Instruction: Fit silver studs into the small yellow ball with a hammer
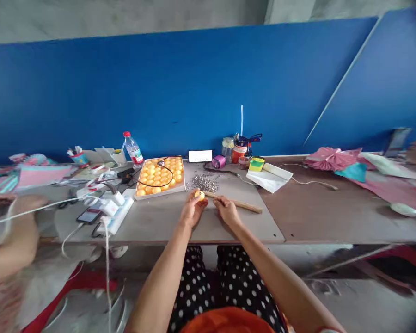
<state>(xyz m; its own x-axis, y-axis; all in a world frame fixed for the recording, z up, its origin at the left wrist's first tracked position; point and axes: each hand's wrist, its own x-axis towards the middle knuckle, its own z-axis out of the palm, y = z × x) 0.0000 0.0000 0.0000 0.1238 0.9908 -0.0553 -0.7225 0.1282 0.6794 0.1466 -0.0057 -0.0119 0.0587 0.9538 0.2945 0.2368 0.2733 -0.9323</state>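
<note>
My left hand (pixel 192 209) is closed round a small yellow-orange ball (pixel 199 195), which has a dark mark on its upper side. To its right, my right hand (pixel 228 211) has its fingers drawn together in a pinch. Whatever sits between those fingertips is too small or hidden to name. A wooden stick (pixel 247 205) lies on the table just behind and beside my right hand. Beyond both hands spreads a pile of small shiny metal pieces (pixel 208 181). Behind and to the left stands a shallow white box (pixel 149 196) filled with several yellow-orange balls (pixel 156 175), a dark cable across them.
A power strip (pixel 119 217) with chargers and a phone (pixel 89 215) lie left. A bottle (pixel 134 150), a small display (pixel 200 156), a purple object (pixel 218 161) and an orange cup (pixel 239 153) line the back. Pink fabric (pixel 333 159) lies right. Another person's arm (pixel 17 231) is at far left.
</note>
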